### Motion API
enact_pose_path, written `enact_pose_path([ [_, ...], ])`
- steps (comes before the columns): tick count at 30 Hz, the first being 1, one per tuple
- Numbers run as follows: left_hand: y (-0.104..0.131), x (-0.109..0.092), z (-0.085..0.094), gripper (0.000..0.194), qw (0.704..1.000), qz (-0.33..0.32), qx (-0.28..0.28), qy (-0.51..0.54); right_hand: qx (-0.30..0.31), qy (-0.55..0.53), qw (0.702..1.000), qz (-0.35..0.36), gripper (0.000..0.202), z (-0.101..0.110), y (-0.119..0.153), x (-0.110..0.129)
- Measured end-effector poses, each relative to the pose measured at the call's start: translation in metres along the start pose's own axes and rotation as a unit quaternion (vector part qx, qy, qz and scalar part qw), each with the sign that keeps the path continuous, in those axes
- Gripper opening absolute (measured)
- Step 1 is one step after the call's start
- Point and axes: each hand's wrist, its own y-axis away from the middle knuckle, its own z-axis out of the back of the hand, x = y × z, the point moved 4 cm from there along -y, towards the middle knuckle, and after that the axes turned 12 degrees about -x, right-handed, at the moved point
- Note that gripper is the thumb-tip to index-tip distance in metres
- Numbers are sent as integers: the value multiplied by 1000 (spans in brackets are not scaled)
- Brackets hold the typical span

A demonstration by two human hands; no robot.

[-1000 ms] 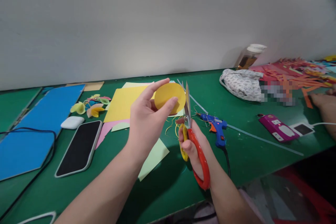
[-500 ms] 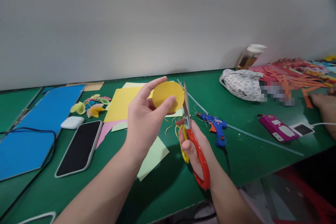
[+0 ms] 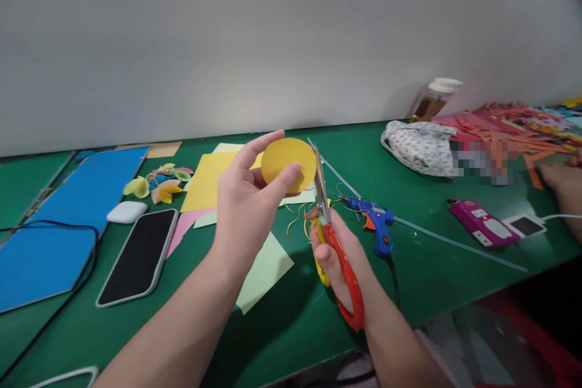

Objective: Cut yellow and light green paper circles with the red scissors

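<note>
A round yellow paper disc (image 3: pixel 287 157) is pinched between the thumb and fingers of my left hand (image 3: pixel 254 185), held up above the table. My right hand (image 3: pixel 339 254) grips scissors (image 3: pixel 344 276) with one red and one yellow handle. Their blades point upward, close beside the disc's right edge; whether they touch it I cannot tell. Thin yellow paper trimmings (image 3: pixel 300 225) lie on the table behind the scissors. Below my left hand rests a pale green paper sheet (image 3: pixel 266 276), and yellow paper (image 3: pixel 204 179) lies behind that hand.
A blue glue gun (image 3: pixel 376 221) lies right of the scissors, with its cord trailing forward. On the left are a phone (image 3: pixel 139 257), a white case (image 3: pixel 127 212), paper petals (image 3: pixel 159 185) and a blue board (image 3: pixel 59 230). Another person's hand (image 3: pixel 561 179) rests at far right, near orange paper strips.
My left hand and the yellow disc have shifted slightly left, widening the space near the blades. The scissors have barely moved, their blades tilting a little left.
</note>
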Motion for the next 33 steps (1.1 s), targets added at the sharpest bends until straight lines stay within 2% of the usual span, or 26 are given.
enact_pose_path([
  [14,-8,8,7,48,999,-23,22,-15,-14,-9,1000,-19,78,-2,1,4],
  [18,-9,9,9,49,999,-25,19,-11,-12,-13,999,-30,78,-1,1,3],
  [25,-10,11,10,50,999,-34,11,-15,-5,15,1000,9,77,-1,-1,-3],
  [33,-12,8,10,48,999,-42,-3,-21,-18,1,1000,-13,76,-1,1,-3],
])
